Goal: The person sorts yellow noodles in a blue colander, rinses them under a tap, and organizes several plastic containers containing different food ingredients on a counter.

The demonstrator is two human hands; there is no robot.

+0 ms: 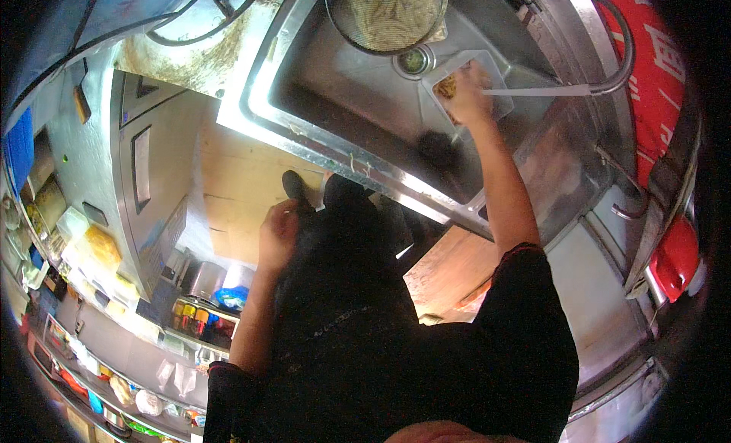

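Note:
My right hand [471, 100] reaches down into a translucent plastic container [501, 77] in the stainless steel sink [342, 89]. Brownish food pieces [445, 89] lie in the container by my fingers; whether I grip any is hidden. A stream of water [537, 91] runs from the hose-like faucet [625, 60] onto the hand and container. My left hand [280, 229] hangs at my side over the floor, fingers curled, away from the sink. Whether it holds anything is unclear. Above the drain [415, 61] sits a round strainer [388, 14] full of pale strips.
The sink's front rim [354, 166] runs close before my body, with scraps stuck on it. To the left stands a steel cabinet [154, 151] with handles. Shelves [188, 340] with bottles and bags are lower left. A red printed sheet [651, 60] hangs at right.

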